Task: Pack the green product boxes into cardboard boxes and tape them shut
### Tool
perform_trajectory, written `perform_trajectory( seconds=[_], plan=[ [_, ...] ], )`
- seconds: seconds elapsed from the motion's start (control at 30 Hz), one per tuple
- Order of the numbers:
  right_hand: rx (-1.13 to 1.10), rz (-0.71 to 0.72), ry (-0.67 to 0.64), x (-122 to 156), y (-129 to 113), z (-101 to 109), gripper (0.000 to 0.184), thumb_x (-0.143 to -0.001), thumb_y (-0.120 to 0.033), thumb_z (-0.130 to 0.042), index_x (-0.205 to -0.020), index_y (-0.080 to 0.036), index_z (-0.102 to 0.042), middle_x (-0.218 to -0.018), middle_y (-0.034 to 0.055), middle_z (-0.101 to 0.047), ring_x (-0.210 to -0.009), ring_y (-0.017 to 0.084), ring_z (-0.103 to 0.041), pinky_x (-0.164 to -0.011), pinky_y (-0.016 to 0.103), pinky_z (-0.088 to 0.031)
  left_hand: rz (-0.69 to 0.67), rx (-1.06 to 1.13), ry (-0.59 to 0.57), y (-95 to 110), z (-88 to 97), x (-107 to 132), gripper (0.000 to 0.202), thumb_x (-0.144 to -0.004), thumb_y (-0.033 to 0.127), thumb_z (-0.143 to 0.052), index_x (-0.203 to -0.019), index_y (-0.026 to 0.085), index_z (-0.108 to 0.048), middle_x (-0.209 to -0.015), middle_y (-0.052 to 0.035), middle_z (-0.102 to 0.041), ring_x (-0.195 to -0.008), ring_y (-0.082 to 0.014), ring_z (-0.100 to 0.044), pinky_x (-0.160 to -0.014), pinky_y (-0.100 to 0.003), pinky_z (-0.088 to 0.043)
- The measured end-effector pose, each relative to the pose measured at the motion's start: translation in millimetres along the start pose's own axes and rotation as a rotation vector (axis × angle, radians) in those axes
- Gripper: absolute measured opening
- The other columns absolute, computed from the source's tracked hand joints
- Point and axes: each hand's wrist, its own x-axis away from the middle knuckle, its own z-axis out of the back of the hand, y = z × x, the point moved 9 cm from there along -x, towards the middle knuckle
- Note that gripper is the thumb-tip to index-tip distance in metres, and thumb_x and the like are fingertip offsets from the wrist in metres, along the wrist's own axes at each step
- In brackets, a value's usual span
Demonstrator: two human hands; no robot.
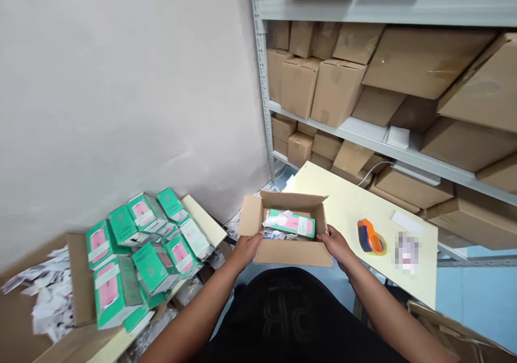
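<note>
An open cardboard box (291, 252) is held in front of me at the near end of a pale yellow table (347, 201). My left hand (247, 247) grips its left side and my right hand (336, 244) grips its right side, fingers wrapped over the walls. Inside lie a green and pink product box (297, 224) and some white paper (277, 218).
A pile of green and pink boxes (141, 250) sits on a surface at my left, beside shredded paper (48, 298) in a large carton. An orange tape dispenser (370, 237) lies on the table. Metal shelving (363, 131) full of cardboard boxes stands at the right.
</note>
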Motion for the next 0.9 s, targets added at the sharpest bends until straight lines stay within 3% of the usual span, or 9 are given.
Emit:
perform_trajectory(
  seconds=[0.2,0.43,0.57,0.73,0.9],
  plan=[
    [0.042,-0.046,0.116,-7,30,49,0.040,-0.078,-0.034,-0.050,-0.110,-0.021,-0.069,-0.105,0.0074,-0.076,-0.096,0.028,-0.068,-0.072,0.031,-0.048,-0.050,-0.042,-0.084,28,-48.8,-34,0.053,-0.081,0.061,-0.063,-0.103,0.015,-0.078,-0.119,-0.0143,-0.077,-0.124,-0.0347,-0.066,-0.106,-0.039,-0.050],
    [0.077,-0.159,0.287,-22,62,81,0.027,-0.078,-0.034,-0.049,-0.094,-0.022,-0.067,-0.094,0.0078,-0.075,-0.089,0.028,-0.068,-0.068,0.031,-0.045,-0.114,-0.034,-0.289,30,-99.4,-110,0.055,-0.083,0.061,-0.063,-0.108,0.014,-0.076,-0.121,-0.0148,-0.077,-0.122,-0.0335,-0.067,-0.105,-0.040,-0.050],
    [0.091,-0.236,0.358,-42,76,90,0.021,-0.078,-0.032,-0.050,-0.089,-0.022,-0.065,-0.089,0.0078,-0.074,-0.086,0.027,-0.068,-0.066,0.031,-0.044,-0.089,0.017,-0.416,18,-127.2,-159,0.059,-0.082,0.061,-0.064,-0.113,0.013,-0.075,-0.119,-0.0149,-0.077,-0.123,-0.0333,-0.067,-0.102,-0.040,-0.052],
    [0.092,-0.329,0.399,-75,83,87,0.019,-0.076,-0.029,-0.055,-0.088,-0.021,-0.067,-0.086,0.0085,-0.074,-0.080,0.025,-0.068,-0.065,0.031,-0.043,-0.041,-0.045,-0.493,-2,-147.6,-219,0.048,-0.084,0.051,-0.062,-0.110,0.013,-0.076,-0.116,-0.0148,-0.078,-0.118,-0.0342,-0.069,-0.099,-0.040,-0.053],
    [0.027,-0.411,0.464,-99,90,87,0.016,-0.072,-0.028,-0.061,-0.085,-0.020,-0.067,-0.080,0.0068,-0.073,-0.076,0.024,-0.067,-0.063,0.030,-0.043,-0.074,-0.132,-0.562,0,-168.5,-264,0.044,-0.086,0.046,-0.061,-0.111,0.014,-0.076,-0.119,-0.0154,-0.077,-0.121,-0.0338,-0.068,-0.101,-0.041,-0.051]
  ],
)
